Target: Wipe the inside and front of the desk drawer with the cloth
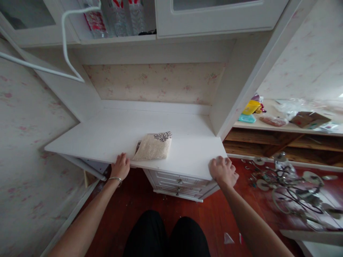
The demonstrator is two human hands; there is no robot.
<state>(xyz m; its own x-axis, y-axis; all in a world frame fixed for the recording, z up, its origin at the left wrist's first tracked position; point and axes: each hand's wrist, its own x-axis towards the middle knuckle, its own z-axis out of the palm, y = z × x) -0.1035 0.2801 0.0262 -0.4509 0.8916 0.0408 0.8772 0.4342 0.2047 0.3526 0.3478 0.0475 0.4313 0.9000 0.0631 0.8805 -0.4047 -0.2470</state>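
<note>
In the head view, a white desk [193, 150] with an upper cabinet stands in front of me. My left hand [120, 167], a bracelet [117, 180] at its wrist, grips the front edge of the desktop left of the middle. The front right corner is held by my right hand [223, 170], its fingers bent over the side edge. Between my hands, nearer the left one, a folded beige cloth [154, 147] with a dark ornament lies by the front edge. Something dark peeks out at its left side. Both palms are hidden.
White drawers [179, 185] stand beneath the desktop. Overhead are cabinet doors [219, 18], and a white bent rod [64, 43] juts in from the left. A chandelier [294, 192] lies on the red floor at right, before a low shelf [281, 141] bearing bags and an open box [308, 119].
</note>
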